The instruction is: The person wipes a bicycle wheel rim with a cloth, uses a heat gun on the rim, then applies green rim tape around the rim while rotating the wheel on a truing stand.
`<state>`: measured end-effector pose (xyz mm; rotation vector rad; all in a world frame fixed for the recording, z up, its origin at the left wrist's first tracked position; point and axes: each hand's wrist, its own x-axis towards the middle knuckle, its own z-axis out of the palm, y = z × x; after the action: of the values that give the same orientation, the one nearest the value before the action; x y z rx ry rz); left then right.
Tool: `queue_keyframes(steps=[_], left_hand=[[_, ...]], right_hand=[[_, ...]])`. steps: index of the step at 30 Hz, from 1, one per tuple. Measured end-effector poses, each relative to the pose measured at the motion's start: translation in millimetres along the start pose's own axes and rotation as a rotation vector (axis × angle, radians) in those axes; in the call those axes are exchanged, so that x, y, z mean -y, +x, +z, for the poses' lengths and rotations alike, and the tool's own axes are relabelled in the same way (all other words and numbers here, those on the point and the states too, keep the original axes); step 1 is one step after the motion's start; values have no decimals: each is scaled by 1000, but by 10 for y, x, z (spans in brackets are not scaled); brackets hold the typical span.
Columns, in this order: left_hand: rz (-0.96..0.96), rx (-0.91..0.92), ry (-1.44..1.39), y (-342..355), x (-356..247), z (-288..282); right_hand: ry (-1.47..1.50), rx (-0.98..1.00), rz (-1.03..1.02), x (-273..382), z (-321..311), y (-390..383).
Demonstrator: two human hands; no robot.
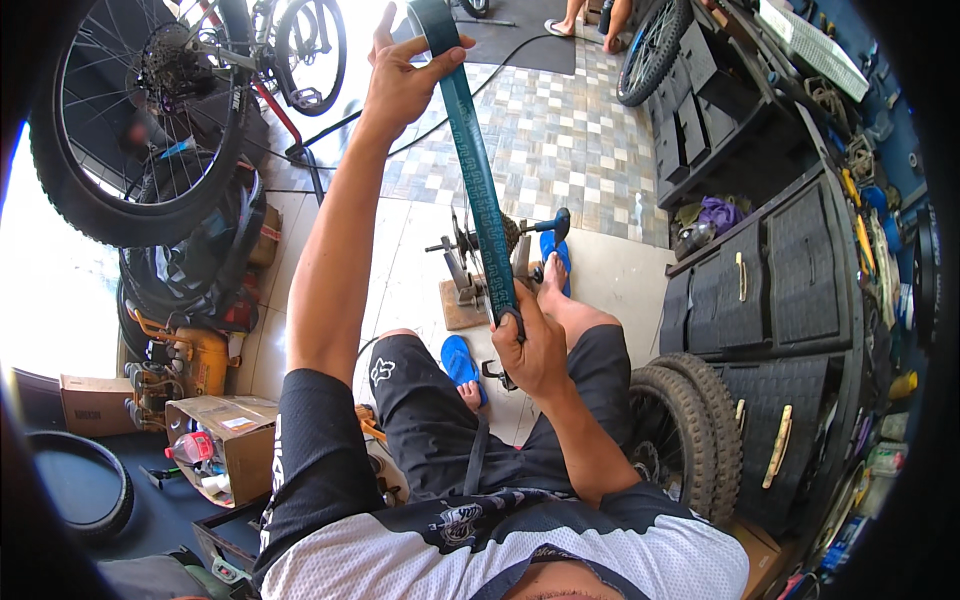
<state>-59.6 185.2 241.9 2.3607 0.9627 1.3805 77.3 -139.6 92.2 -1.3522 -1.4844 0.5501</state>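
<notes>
A long teal tape (pixel 474 165) with a printed pattern runs straight between my hands. At its far end my left hand (pixel 405 82) grips the curled, roll-like part, with thumb and fingers around its edge. My right hand (pixel 532 348) is closed at the near end, thumb pressed by a small dark piece. Below the tape, between my legs, a wheel hub with a cassette (pixel 512 232) sits in a metal stand on a wooden base (pixel 463 305). Whether the tape lies against a rim there, I cannot tell.
A bicycle wheel (pixel 140 120) hangs at upper left above an orange compressor (pixel 203 360). A cardboard box (pixel 240 425) with bottles stands lower left. Two knobbly tyres (pixel 690 430) lean beside my right leg, next to black drawers (pixel 800 280). Another person's feet (pixel 612 42) show far off.
</notes>
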Motion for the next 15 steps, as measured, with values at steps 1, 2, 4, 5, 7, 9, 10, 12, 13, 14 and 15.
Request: queue_keyframes(steps=[1, 2, 4, 5, 7, 9, 10, 12, 13, 14, 15], left_hand=[[1, -18, -17, -8, 3, 22], [3, -36, -33, -15, 6, 45], [20, -38, 8, -18, 44, 84], [29, -40, 28, -22, 64, 102], [1, 0, 33, -30, 73, 132], [-35, -61, 31, -114, 53, 232], [-66, -47, 45, -141, 58, 233], [-127, -18, 73, -170, 86, 217], [-119, -15, 63, -186, 102, 214], [-127, -14, 67, -194, 115, 221], [-136, -14, 72, -205, 131, 223]], right_hand=[[0, 1, 0, -2, -1, 0], [1, 1, 1, -4, -2, -2], [6, -2, -5, -4, 7, -3], [8, -4, -7, -3, 11, -4], [42, -23, 11, 8, 20, -7], [52, -32, 23, 8, 23, -14], [45, -31, 27, 5, 23, -18], [37, -33, 29, 1, 24, -22], [35, -36, 28, -1, 25, -22], [34, -38, 27, -4, 26, -23], [27, -38, 28, -6, 28, -26]])
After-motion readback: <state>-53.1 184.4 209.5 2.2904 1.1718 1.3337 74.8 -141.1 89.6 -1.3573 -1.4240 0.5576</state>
